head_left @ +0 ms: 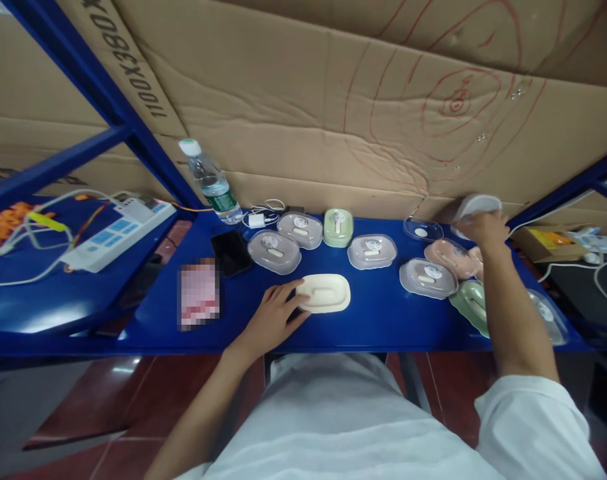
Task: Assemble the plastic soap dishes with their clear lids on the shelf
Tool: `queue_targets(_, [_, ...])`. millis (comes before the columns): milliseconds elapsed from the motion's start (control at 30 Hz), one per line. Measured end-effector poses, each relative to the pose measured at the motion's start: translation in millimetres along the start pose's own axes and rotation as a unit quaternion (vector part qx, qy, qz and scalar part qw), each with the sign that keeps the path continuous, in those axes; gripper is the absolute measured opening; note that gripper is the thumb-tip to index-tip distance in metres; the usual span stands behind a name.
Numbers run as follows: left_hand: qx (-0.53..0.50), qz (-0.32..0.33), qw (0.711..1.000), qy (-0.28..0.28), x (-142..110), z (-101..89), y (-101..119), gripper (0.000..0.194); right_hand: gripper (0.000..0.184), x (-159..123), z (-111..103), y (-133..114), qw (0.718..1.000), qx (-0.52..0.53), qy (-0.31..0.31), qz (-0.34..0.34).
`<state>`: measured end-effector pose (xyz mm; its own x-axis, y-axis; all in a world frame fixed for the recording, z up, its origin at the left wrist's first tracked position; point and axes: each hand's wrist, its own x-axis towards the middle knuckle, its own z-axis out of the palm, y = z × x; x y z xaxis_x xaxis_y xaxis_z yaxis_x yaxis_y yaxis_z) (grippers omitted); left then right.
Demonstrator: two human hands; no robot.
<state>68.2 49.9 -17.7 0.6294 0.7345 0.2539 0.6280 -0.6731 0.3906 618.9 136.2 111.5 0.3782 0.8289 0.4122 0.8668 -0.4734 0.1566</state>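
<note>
My left hand (278, 311) grips the left end of a cream oval plastic dish (328, 293), fingers over its rim and thumb at the near side. The dish lies flat on the blue table and has a long rounded recess in its middle. At the far right, my right hand (486, 227) is closed on a pale oval plastic container (476, 205), blurred by motion and partly hidden by the fingers. Below that arm are a peach container (451, 259), a green container (471, 307) and a greyish container (428, 277), each partly or wholly visible.
More lidded containers stand along the back, including a green one (338, 228) and a greyish one (372, 252). A water bottle (214, 187), a black phone (232, 252) and a power strip (118, 237) are leftward. Cardboard (283, 100) walls the back; blue posts frame it.
</note>
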Motion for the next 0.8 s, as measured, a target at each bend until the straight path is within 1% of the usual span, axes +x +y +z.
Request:
queue_targets(67, [-0.020, 0.003, 1.000, 0.009, 1.9, 3.6, -1.0, 0.025, 0.053, -22.1, -15.2, -17.4, 0.999, 0.020, 0.026, 0.012])
queue_targets(100, [-0.032, 0.003, 0.999, 0.011, 2.6, 5.1, -1.5, 0.024, 0.052, -40.3, -23.9, -31.9, 0.997, 0.050, 0.052, 0.001])
queue_targets(167, [-0.057, -0.002, 0.998, 0.017, 3.5, 7.3, -2.2, 0.028, 0.053, -88.4, -40.7, -70.6, 0.984, 0.129, 0.089, -0.087])
queue_targets(233, [-0.083, -0.020, 0.996, 0.031, 3.8, 7.8, -2.4, 0.038, 0.049, -142.4, -51.9, -115.6, 0.956, 0.206, 0.093, -0.188])
queue_targets(300, [-0.110, -0.037, 0.992, 0.045, 3.7, 6.4, -1.7, 0.050, 0.040, -187.9, -55.2, -156.5, 0.917, 0.261, 0.051, -0.299])
queue_targets(333, [-0.123, -0.041, 0.990, 0.050, 3.6, 5.0, -0.9, 0.055, 0.039, -204.3, -54.3, -172.5, 0.892, 0.281, 0.024, -0.353])
queue_targets(400, [-0.144, -0.043, 0.987, 0.060, 2.9, 1.5, 1.0, 0.063, 0.039, -223.1, -49.6, -193.2, 0.850, 0.298, -0.013, -0.435])
queue_targets(467, [-0.152, -0.043, 0.985, 0.074, 1.4, -2.2, 2.8, 0.070, 0.039, -227.9, -44.0, -200.1, 0.823, 0.305, -0.021, -0.478])
queue_targets(533, [-0.142, -0.031, 0.985, 0.093, -0.7, -5.1, 3.7, 0.074, 0.038, -227.2, -39.8, -198.1, 0.813, 0.314, -0.014, -0.491])
queue_targets(600, [-0.128, -0.013, 0.984, 0.126, -2.8, -6.5, 3.7, 0.075, 0.035, -226.9, -37.9, -192.5, 0.810, 0.324, -0.007, -0.489])
queue_targets(700, [-0.118, 0.007, 0.978, 0.170, -3.5, -5.8, 3.2, 0.078, 0.031, -229.1, -37.7, -186.0, 0.816, 0.333, 0.019, -0.471])
queue_targets(800, [-0.094, 0.040, 0.981, 0.165, -1.5, -3.0, 3.6, 0.080, 0.032, -230.6, -37.5, -185.5, 0.820, 0.328, 0.050, -0.467])
